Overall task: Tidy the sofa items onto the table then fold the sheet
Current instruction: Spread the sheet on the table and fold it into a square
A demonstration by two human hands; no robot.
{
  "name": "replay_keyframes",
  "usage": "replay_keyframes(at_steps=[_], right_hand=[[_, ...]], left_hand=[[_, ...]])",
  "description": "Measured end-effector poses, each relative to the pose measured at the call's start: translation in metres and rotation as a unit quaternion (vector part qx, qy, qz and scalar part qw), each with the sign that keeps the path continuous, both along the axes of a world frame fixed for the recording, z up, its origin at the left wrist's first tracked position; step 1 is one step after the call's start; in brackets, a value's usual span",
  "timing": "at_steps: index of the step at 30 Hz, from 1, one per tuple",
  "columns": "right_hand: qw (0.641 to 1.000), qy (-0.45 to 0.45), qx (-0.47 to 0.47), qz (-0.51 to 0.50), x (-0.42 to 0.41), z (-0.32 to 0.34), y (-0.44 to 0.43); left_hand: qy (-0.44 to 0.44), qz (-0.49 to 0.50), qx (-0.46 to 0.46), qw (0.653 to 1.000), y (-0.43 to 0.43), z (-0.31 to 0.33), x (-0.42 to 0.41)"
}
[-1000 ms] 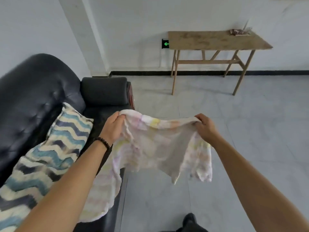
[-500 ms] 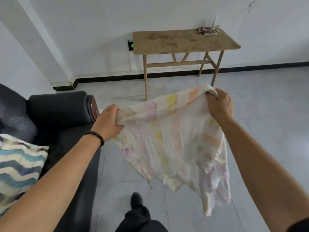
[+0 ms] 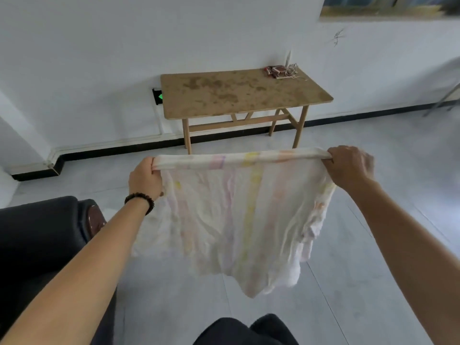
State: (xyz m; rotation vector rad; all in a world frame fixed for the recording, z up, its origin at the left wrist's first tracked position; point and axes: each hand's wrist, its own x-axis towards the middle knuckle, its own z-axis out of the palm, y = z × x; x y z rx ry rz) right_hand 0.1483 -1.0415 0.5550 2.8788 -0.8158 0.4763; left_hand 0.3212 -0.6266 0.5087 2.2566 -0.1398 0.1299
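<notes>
The sheet (image 3: 231, 215) hangs in mid-air before the table (image 3: 239, 95), its top edge running level between the left hand (image 3: 144, 179) and right hand (image 3: 351, 166), each gripping one corner.

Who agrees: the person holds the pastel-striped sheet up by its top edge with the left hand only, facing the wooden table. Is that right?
Not only the left. The head view shows both hands gripping the pastel-striped sheet by its top edge, the left hand and the right hand at opposite ends, facing the wooden table.
</notes>
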Motion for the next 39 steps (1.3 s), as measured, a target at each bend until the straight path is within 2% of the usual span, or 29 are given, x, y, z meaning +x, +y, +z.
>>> replay_keyframes(at_steps=[1, 3, 4, 6, 7, 8, 11, 15, 17, 21, 26, 30, 34, 36, 39], right_hand=[[0.999, -0.001, 0.03, -0.015, 0.015, -0.005, -0.01], [0.986, -0.033, 0.159, -0.036, 0.049, -0.02, -0.03], [0.967, -0.059, 0.244, -0.045, 0.069, -0.026, -0.04], [0.897, -0.118, 0.423, -0.055, 0.115, -0.035, -0.059], [0.864, -0.142, 0.48, -0.054, 0.137, -0.037, -0.07], [0.849, -0.158, 0.502, -0.049, 0.16, -0.038, -0.083], [0.916, -0.153, 0.371, -0.017, 0.233, -0.024, -0.128], [0.956, -0.169, 0.214, 0.107, 0.34, 0.023, -0.177], [0.955, -0.191, 0.162, 0.159, 0.392, 0.052, -0.195], [0.929, -0.262, 0.035, 0.259, 0.493, 0.107, -0.228], [0.921, -0.227, -0.109, 0.298, 0.62, 0.157, -0.262], [0.935, -0.224, -0.125, 0.245, 0.716, 0.186, -0.27], [0.952, -0.238, -0.076, 0.174, 0.802, 0.201, -0.28], [0.966, -0.216, -0.04, 0.134, 0.839, 0.188, -0.286], [0.988, -0.133, 0.019, 0.07, 0.883, 0.143, -0.299]], left_hand=[[0.026, 0.011, -0.056, 0.998, -0.014, 0.001, 0.019], [0.055, 0.031, -0.134, 0.989, -0.044, 0.0, 0.059], [0.063, 0.04, -0.162, 0.984, -0.059, 0.0, 0.079], [0.066, 0.063, -0.191, 0.977, -0.09, 0.003, 0.122], [0.059, 0.08, -0.188, 0.977, -0.103, 0.005, 0.144], [0.044, 0.101, -0.172, 0.979, -0.116, 0.009, 0.167], [-0.03, 0.156, -0.092, 0.983, -0.143, 0.034, 0.238], [-0.166, 0.152, -0.049, 0.973, -0.175, 0.091, 0.325], [-0.213, 0.153, -0.061, 0.963, -0.19, 0.126, 0.366], [-0.263, 0.171, -0.093, 0.945, -0.205, 0.192, 0.454], [-0.318, 0.183, -0.096, 0.925, -0.214, 0.23, 0.581], [-0.324, 0.163, -0.097, 0.927, -0.229, 0.235, 0.684], [-0.31, 0.14, -0.105, 0.935, -0.254, 0.224, 0.773], [-0.293, 0.13, -0.093, 0.943, -0.267, 0.207, 0.815], [-0.207, 0.15, -0.063, 0.965, -0.282, 0.165, 0.871]])
